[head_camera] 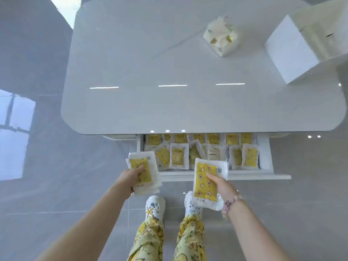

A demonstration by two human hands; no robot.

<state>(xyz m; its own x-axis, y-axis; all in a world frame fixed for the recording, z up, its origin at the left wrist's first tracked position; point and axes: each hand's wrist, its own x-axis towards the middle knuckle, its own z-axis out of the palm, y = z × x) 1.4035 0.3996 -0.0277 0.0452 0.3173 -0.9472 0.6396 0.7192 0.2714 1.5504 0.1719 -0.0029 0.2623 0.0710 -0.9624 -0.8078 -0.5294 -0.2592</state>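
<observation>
Left hand: grips packet stack, left of open drawer. Right hand: grips second stack, before drawer front. Drawer: packets in rows, under bench.

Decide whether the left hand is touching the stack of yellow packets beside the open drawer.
Touching. The head view shows the thumb of the left hand pressed across the top of the packet stack.

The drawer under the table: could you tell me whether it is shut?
No, the drawer stands pulled out, with yellow packets showing inside it.
</observation>
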